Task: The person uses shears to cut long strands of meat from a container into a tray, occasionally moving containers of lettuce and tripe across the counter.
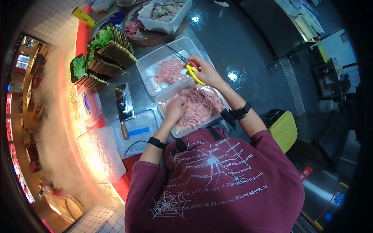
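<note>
My right hand [206, 73] is closed on scissors [189, 66] with yellow and red handles, whose blades point up and left over the far plastic tub [143, 69]. That tub holds a smaller pile of pink meat strips [169, 71]. Nearer to me, a second clear tub [160, 101] is heaped with pink strips [200, 105]. My left hand [175, 111] rests in its left part, fingers curled down into the strips; what the fingertips hold is hidden.
A cleaver [124, 101] and a blue-edged lid [136, 134] lie left of the tubs. Stacked trays with greens [112, 48] stand at the upper left. Another meat tub [101, 157] sits lower left. A grey-filled tub [165, 24] rests on a round board [138, 38].
</note>
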A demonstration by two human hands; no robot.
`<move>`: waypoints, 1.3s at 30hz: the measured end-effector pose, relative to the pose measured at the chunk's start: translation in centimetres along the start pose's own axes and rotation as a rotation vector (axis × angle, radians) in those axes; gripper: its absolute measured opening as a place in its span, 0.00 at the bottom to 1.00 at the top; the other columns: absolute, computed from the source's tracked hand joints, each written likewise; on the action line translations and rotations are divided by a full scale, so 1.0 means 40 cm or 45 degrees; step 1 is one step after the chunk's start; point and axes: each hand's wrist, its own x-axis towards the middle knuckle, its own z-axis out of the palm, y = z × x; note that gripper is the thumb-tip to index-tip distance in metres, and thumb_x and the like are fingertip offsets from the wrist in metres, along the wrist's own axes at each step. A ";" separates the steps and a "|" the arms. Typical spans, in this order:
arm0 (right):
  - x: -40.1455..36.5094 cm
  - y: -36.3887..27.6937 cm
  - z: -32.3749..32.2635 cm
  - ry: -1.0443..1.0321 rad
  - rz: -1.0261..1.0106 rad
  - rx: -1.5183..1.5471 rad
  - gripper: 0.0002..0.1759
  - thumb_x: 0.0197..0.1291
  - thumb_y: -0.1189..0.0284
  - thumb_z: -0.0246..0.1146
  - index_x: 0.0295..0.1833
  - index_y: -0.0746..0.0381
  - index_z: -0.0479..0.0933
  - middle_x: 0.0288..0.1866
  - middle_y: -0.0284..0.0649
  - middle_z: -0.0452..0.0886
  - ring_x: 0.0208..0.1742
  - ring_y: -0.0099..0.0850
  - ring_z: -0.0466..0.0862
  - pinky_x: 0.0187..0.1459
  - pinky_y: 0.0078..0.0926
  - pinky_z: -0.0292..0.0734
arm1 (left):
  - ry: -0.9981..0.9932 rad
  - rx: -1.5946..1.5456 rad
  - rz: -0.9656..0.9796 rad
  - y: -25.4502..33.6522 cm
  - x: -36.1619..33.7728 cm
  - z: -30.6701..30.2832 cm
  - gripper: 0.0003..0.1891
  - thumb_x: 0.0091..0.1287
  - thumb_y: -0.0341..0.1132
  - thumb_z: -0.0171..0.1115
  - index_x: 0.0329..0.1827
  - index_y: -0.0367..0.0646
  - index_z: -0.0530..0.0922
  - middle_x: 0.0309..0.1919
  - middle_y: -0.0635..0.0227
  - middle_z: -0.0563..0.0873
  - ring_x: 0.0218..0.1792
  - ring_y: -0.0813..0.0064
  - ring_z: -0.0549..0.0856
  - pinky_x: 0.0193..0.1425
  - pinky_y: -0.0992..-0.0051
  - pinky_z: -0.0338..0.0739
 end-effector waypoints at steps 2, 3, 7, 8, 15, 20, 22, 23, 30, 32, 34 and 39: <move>-0.029 -0.006 0.007 -0.021 0.027 0.018 0.21 0.58 0.66 0.65 0.56 0.59 0.73 0.45 0.46 0.82 0.47 0.40 0.83 0.49 0.32 0.75 | -0.047 -0.065 -0.027 -0.030 -0.004 -0.002 0.09 0.57 0.37 0.64 0.33 0.40 0.85 0.35 0.53 0.84 0.41 0.54 0.83 0.46 0.60 0.77; -0.043 -0.009 0.009 -0.059 0.073 -0.011 0.22 0.57 0.67 0.66 0.56 0.59 0.72 0.46 0.43 0.82 0.47 0.35 0.83 0.51 0.29 0.75 | -0.098 -0.161 0.033 -0.050 -0.004 0.003 0.09 0.58 0.36 0.63 0.33 0.39 0.84 0.35 0.53 0.84 0.41 0.55 0.83 0.47 0.61 0.76; -0.102 -0.010 0.014 -0.163 0.190 0.025 0.21 0.59 0.71 0.67 0.57 0.61 0.71 0.46 0.41 0.82 0.49 0.29 0.83 0.53 0.26 0.75 | -0.217 -0.456 0.022 -0.075 -0.018 -0.003 0.09 0.62 0.34 0.60 0.36 0.36 0.82 0.34 0.59 0.84 0.40 0.64 0.83 0.47 0.67 0.75; -0.117 0.000 0.020 -0.181 0.194 0.080 0.21 0.59 0.72 0.66 0.57 0.62 0.71 0.46 0.41 0.82 0.49 0.29 0.83 0.53 0.26 0.75 | -0.229 -0.459 0.022 -0.059 -0.025 -0.028 0.09 0.62 0.34 0.60 0.36 0.36 0.82 0.34 0.59 0.84 0.40 0.64 0.83 0.47 0.67 0.75; -0.155 -0.012 0.084 -0.283 0.087 0.342 0.17 0.66 0.76 0.59 0.60 0.65 0.69 0.42 0.37 0.81 0.42 0.20 0.78 0.44 0.20 0.74 | -0.318 -1.174 0.055 0.076 -0.042 -0.235 0.10 0.72 0.36 0.52 0.38 0.39 0.77 0.31 0.74 0.80 0.37 0.84 0.77 0.46 0.80 0.71; -0.121 -0.123 0.067 -0.305 0.173 0.555 0.19 0.65 0.75 0.60 0.61 0.60 0.68 0.36 0.31 0.76 0.35 0.17 0.78 0.37 0.18 0.74 | -0.235 -1.367 -0.018 0.119 -0.035 -0.333 0.10 0.71 0.35 0.53 0.41 0.36 0.75 0.27 0.72 0.76 0.32 0.81 0.76 0.42 0.79 0.71; -0.093 -0.161 0.044 -0.221 0.221 0.803 0.20 0.64 0.75 0.61 0.61 0.57 0.67 0.29 0.30 0.74 0.28 0.17 0.77 0.26 0.15 0.71 | -0.177 -1.320 0.023 0.111 -0.028 -0.356 0.10 0.71 0.35 0.55 0.41 0.35 0.75 0.27 0.71 0.76 0.31 0.81 0.76 0.41 0.78 0.72; -0.078 -0.195 0.018 -0.218 0.206 0.815 0.20 0.64 0.74 0.62 0.60 0.58 0.68 0.28 0.29 0.73 0.27 0.16 0.76 0.25 0.13 0.70 | -0.177 -1.268 0.045 0.119 -0.029 -0.372 0.10 0.70 0.35 0.57 0.40 0.34 0.77 0.27 0.71 0.76 0.30 0.80 0.76 0.41 0.77 0.73; 0.021 -0.307 -0.059 -0.199 -0.168 0.595 0.21 0.60 0.77 0.63 0.58 0.62 0.67 0.26 0.33 0.75 0.20 0.17 0.73 0.20 0.16 0.66 | -0.193 -1.239 0.139 0.100 -0.030 -0.389 0.09 0.69 0.33 0.58 0.36 0.35 0.81 0.29 0.72 0.81 0.32 0.83 0.78 0.42 0.81 0.73; 0.038 -0.338 -0.078 -0.198 -0.204 0.557 0.21 0.60 0.76 0.64 0.59 0.61 0.68 0.26 0.33 0.76 0.20 0.16 0.73 0.20 0.15 0.65 | -0.205 -1.275 0.168 0.096 -0.033 -0.389 0.10 0.69 0.33 0.57 0.37 0.34 0.81 0.29 0.72 0.81 0.33 0.83 0.78 0.43 0.80 0.72; 0.052 -0.395 -0.107 -0.255 -0.240 0.590 0.21 0.62 0.74 0.64 0.59 0.61 0.68 0.26 0.34 0.77 0.20 0.16 0.75 0.19 0.13 0.66 | -0.190 -1.242 0.190 0.087 -0.030 -0.382 0.10 0.69 0.34 0.57 0.37 0.34 0.80 0.29 0.70 0.81 0.33 0.81 0.78 0.45 0.79 0.73; 0.098 -0.498 -0.166 -0.195 -0.427 0.545 0.18 0.64 0.68 0.63 0.55 0.63 0.69 0.24 0.28 0.73 0.17 0.14 0.69 0.17 0.11 0.62 | -0.184 -1.264 0.238 0.081 -0.026 -0.360 0.10 0.69 0.34 0.57 0.38 0.34 0.80 0.30 0.68 0.82 0.35 0.79 0.79 0.47 0.78 0.73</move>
